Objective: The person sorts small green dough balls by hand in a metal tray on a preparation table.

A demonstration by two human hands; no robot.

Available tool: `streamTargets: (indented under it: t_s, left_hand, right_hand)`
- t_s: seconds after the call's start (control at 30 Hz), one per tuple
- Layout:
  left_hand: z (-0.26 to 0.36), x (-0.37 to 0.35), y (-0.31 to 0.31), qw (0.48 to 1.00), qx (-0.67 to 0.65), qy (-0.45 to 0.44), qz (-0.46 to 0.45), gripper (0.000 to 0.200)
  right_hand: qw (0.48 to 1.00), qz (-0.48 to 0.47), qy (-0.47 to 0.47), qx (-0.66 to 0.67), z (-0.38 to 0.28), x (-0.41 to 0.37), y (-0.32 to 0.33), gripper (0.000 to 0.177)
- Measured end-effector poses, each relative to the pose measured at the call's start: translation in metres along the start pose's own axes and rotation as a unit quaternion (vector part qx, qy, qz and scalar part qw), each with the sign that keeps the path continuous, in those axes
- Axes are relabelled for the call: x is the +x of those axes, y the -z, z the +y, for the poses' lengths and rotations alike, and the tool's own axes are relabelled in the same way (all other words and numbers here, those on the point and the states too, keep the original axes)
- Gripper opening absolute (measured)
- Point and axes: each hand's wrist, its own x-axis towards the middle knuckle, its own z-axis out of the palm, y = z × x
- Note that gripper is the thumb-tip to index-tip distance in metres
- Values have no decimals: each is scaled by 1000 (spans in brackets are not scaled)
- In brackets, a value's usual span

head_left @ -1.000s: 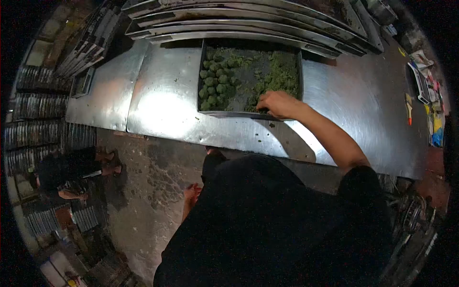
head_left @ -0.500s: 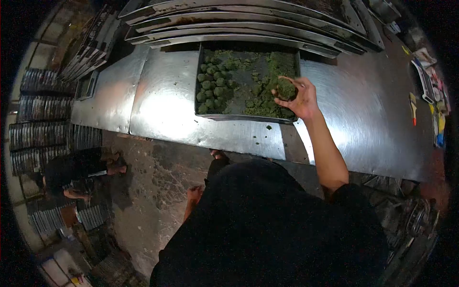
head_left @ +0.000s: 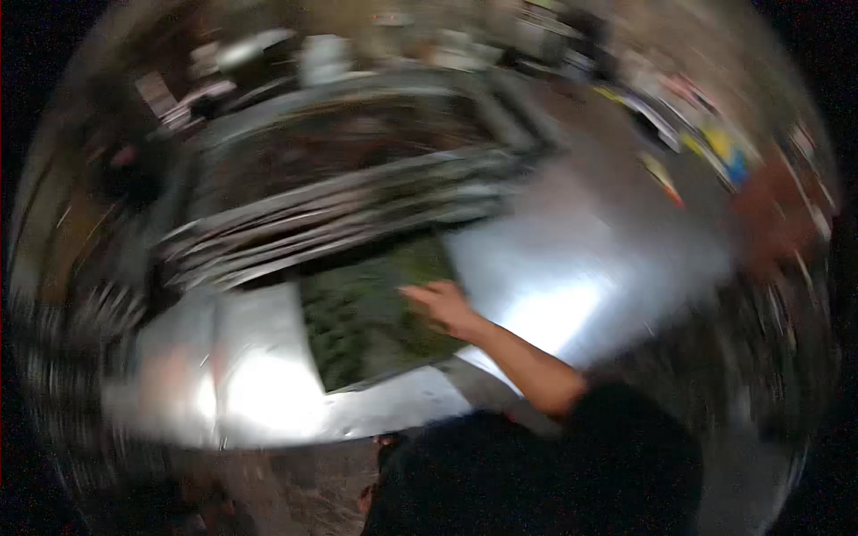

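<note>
A dark tray [head_left: 323, 375] lies on the metal table, with rows of small green balls [head_left: 335, 335] in its left part and loose green crumbly material [head_left: 429, 335] toward the right. My right hand [head_left: 442, 306] is over the right part of the tray, index finger stretched toward the left. Motion blurs its other fingers, and I cannot make out whether a green clump is under them. My left hand [head_left: 365, 498] hangs low beside my body, away from the table; only a small blurred piece of it shows.
Behind the tray rises a stack of large metal trays [head_left: 357, 210]. The shiny metal table [head_left: 572, 268] extends to both sides. A brush-like item with an orange tip [head_left: 663, 180] and yellow and blue packaging [head_left: 726, 154] lie at the far right.
The view has swung up and to the right, smearing the picture. Half a second ago my right hand held a round green clump over the tray; now that clump is not visible.
</note>
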Motion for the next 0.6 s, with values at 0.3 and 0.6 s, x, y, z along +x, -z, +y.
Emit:
streamTargets:
  t_s: [0.3, 0.6]
  left_hand:
    - [-28, -16, 22, 351, 830, -45, 432, 35]
    - [-26, -3, -22, 598, 578, -134, 538, 32]
  right_hand:
    - [998, -50, -30, -30, -1, -13, 19, 59]
    - [859, 126, 296, -399, 35, -6, 14, 49]
